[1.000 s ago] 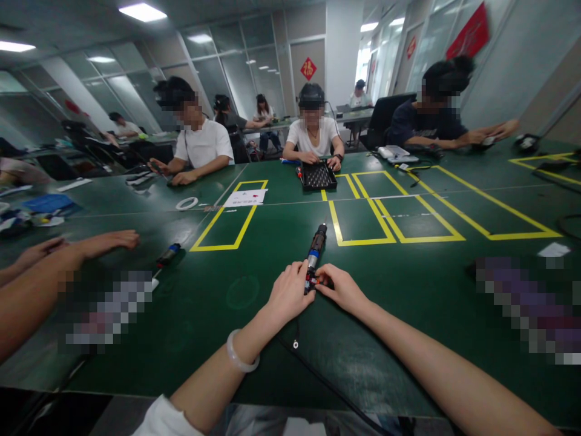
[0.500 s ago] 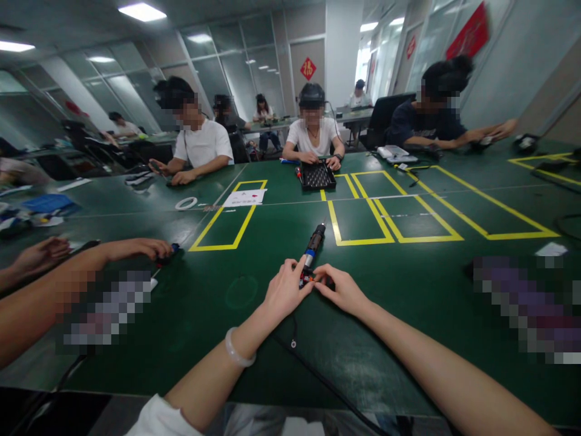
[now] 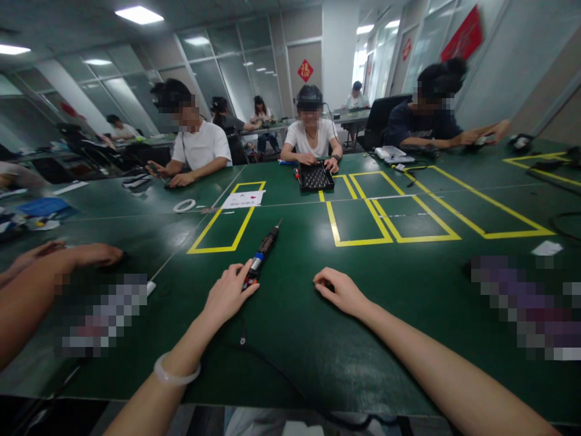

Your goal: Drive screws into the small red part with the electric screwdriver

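Observation:
My left hand (image 3: 228, 295) is closed round the rear part of an electric screwdriver (image 3: 262, 253), which has a black front end, a blue band and a thin bit pointing away to the upper right. Red and orange bits show by my thumb at its rear end. A small ring on a dark cord (image 3: 242, 341) lies below that hand. My right hand (image 3: 339, 292) rests on the green table (image 3: 290, 339), apart from the screwdriver, with curled fingers and the thumb close to them. Anything between those fingertips is hidden or too small to make out.
Yellow tape outlines (image 3: 363, 243) mark the table ahead. A paper sheet (image 3: 245, 199), a white ring (image 3: 184, 206) and a black tray (image 3: 316, 175) lie farther off. A co-worker's arm (image 3: 68, 272) reaches in from the left. Blurred-out flat objects (image 3: 109, 312) lie at both sides.
My left hand has moved left with the screwdriver, away from my right hand. My right hand has come off it and stays in about the same place. The co-worker's hand has drawn back left.

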The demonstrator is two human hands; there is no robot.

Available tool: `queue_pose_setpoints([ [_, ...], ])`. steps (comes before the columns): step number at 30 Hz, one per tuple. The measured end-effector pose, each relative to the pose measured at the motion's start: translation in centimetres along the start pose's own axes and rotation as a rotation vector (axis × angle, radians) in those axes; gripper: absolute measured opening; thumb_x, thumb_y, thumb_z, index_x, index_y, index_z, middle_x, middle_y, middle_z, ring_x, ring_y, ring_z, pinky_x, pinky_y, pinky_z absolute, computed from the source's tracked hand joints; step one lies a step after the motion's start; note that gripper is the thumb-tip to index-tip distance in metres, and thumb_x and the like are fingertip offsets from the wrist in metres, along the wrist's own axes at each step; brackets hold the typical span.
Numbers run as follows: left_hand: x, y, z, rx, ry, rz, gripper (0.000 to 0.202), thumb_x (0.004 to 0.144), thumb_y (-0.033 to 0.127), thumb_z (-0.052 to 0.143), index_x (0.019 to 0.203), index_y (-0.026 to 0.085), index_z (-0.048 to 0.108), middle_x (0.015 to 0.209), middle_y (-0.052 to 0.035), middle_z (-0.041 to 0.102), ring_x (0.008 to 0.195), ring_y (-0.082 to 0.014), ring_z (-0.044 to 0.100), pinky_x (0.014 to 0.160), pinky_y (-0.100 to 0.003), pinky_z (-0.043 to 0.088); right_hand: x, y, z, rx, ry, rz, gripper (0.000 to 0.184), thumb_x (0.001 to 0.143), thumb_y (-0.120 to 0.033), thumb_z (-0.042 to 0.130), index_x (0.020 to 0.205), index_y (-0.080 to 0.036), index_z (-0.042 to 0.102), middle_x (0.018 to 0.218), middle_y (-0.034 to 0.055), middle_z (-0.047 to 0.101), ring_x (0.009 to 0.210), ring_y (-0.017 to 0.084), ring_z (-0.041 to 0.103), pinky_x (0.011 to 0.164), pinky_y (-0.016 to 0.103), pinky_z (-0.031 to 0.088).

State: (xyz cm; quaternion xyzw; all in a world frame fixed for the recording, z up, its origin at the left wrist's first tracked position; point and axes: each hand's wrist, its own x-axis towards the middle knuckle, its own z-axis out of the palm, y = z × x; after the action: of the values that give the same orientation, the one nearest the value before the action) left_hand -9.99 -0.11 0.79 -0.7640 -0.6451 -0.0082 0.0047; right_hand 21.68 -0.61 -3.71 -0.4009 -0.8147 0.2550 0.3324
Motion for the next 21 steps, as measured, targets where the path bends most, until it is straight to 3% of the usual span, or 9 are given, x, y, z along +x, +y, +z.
queue_pose_setpoints([
  [7, -1.1, -11.3, 1.2, 0.127, -0.023, -0.221, 0.072, 0.087, 0.062, 0.028, 0.145, 0.018, 0.031, 0.129, -0.0179, 0.045, 0.109, -0.0346, 0.051, 0.088, -0.043, 0.043, 0.1, 0.1, 0.1, -0.03, -0.027, -0.016, 0.007, 0.088, -0.015, 0.054, 0.089, -0.019, 0.06, 0.083, 0.0023, 0.061, 0.078, 0.016, 0.056, 0.071, 0.028, 0.043],
  [12, -1.7, -16.8, 0.8, 0.18, -0.024, -0.302, 0.072, 0.088, 0.059, 0.031, 0.143, 0.014, 0.033, 0.127, -0.02, 0.049, 0.107, -0.0352, 0.052, 0.086, -0.042, 0.042, 0.1, 0.1, 0.0, -0.041, -0.033, -0.021, 0.007, 0.088, -0.015, 0.055, 0.089, -0.019, 0.06, 0.084, 0.0023, 0.062, 0.079, 0.016, 0.055, 0.072, 0.028, 0.043],
  [16, -2.2, -18.0, -0.2, 0.267, -0.011, -0.362, 0.063, 0.089, 0.055, 0.035, 0.139, 0.017, 0.038, 0.125, -0.0166, 0.052, 0.106, -0.0361, 0.052, 0.084, -0.043, 0.041, 0.1, 0.0, 0.0, -0.048, -0.035, -0.019, 0.007, 0.088, -0.015, 0.055, 0.088, -0.019, 0.06, 0.083, 0.0021, 0.062, 0.079, 0.016, 0.055, 0.073, 0.028, 0.043],
  [21, -2.6, -15.8, -1.3, 0.333, 0.053, -0.34, 0.048, 0.089, 0.048, 0.036, 0.114, 0.012, 0.055, 0.115, -0.0158, 0.056, 0.094, -0.0294, 0.057, 0.074, -0.035, 0.045, 0.1, -0.1, 0.1, -0.05, -0.041, -0.019, 0.007, 0.088, -0.015, 0.055, 0.088, -0.019, 0.06, 0.083, 0.0022, 0.061, 0.079, 0.017, 0.054, 0.072, 0.028, 0.043],
])
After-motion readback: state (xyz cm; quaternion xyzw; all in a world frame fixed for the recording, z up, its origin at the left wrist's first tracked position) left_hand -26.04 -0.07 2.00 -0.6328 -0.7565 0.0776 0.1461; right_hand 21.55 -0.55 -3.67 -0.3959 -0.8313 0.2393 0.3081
